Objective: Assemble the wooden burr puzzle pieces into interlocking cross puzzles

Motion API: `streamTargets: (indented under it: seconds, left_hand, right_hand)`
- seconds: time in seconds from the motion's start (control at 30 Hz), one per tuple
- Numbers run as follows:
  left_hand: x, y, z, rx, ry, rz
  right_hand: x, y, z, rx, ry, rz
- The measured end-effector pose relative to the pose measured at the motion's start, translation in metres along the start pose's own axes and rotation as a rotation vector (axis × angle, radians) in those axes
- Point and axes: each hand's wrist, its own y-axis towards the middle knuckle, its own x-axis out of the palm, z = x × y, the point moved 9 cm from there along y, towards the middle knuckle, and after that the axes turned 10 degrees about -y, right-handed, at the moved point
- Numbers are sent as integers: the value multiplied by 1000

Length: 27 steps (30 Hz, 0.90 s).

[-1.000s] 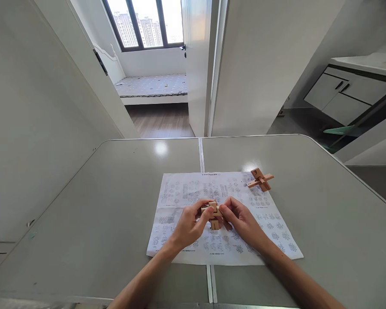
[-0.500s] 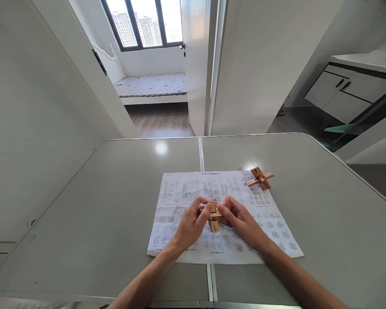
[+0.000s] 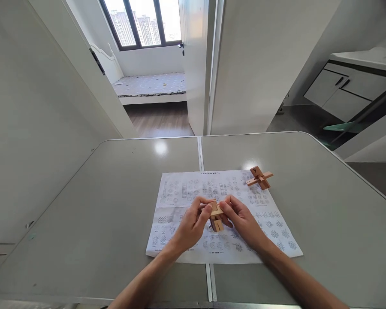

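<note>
A small wooden interlocking puzzle [image 3: 215, 216] is held just above a printed instruction sheet [image 3: 186, 193] on a grey table [image 3: 99, 206]. My left hand [image 3: 191, 223] pinches its left side with thumb and fingers. My right hand [image 3: 241, 219] grips its right side the same way. Both hands meet over the middle of the sheet. A second wooden cross-shaped puzzle [image 3: 259, 178] lies on the sheet's far right corner, apart from both hands.
The table has a seam [image 3: 200, 154] down its middle and rounded far corners. Beyond it stand a white door [image 3: 196, 64], a wall, and a doorway to a room with a window. Grey cabinets [image 3: 344, 92] stand at the right.
The puzzle in my hands has turned slightly, with one piece now sticking down. Both hands have shifted a little while keeping their grip.
</note>
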Motion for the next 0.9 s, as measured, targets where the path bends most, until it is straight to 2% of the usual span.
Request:
streamTargets:
  seconds: [0.1, 0.23, 0.4, 0.63, 0.9]
  left_hand:
    - [6, -2, 2, 21, -96, -69]
    - [12, -4, 7, 56, -46, -126]
    - [8, -3, 11, 71, -15, -71]
    - [-4, 0, -6, -35, -240, -42]
    - [0, 1, -4, -53, -249, -71]
  right_hand:
    - [-3, 1, 3, 9, 49, 26]
    - [-6, 1, 9, 35, 132, 40]
    - [-5, 3, 10, 37, 163, 14]
    - [-17, 1, 2, -28, 61, 95]
    - [-14, -2, -8, -106, -62, 65]
